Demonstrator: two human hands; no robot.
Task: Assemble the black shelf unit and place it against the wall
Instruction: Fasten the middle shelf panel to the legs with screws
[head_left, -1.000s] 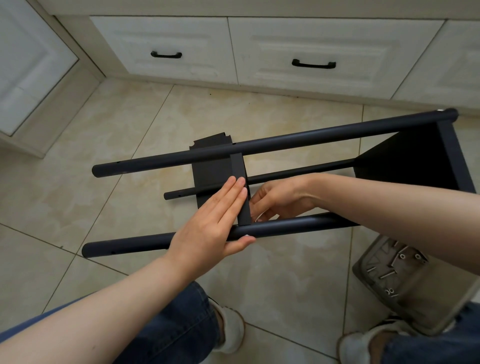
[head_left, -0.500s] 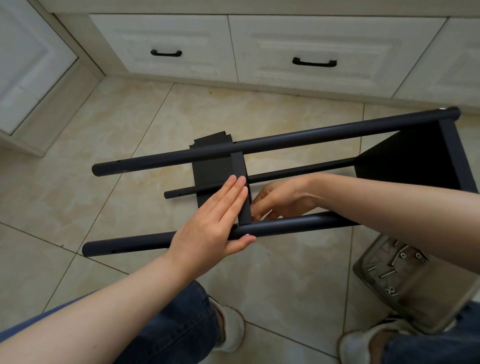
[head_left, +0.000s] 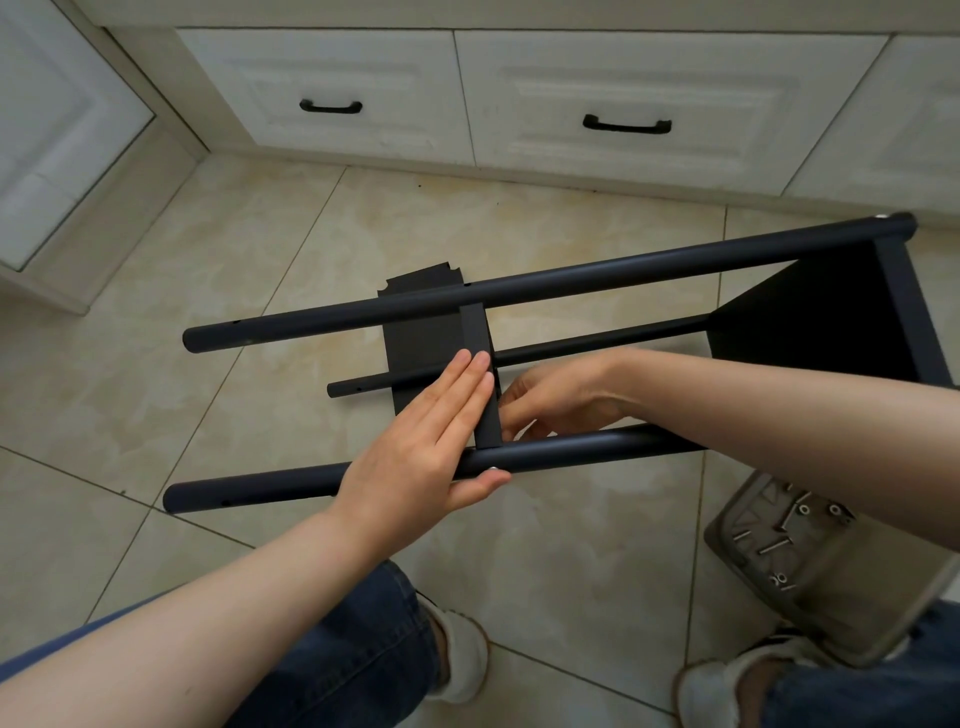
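Black shelf panel (head_left: 426, 343) | against left hand (head_left: 415, 457) (fingers flat) | right hand (head_left: 561, 400) beside

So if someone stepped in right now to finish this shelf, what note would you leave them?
Left hand: flat, fingers straight, pressing the middle panel where it meets the near pole.
Right hand: fingers curled just behind that panel. What it holds, if anything, is hidden.
Things: the shelf unit lies on its side on the tiled floor. Screws sit in the tray at lower right.
Done: the end panel joins the poles, and a screw head shows in the near pole by the middle panel.
Left: finish fixing the middle panel, stand the unit up, set it against the wall.
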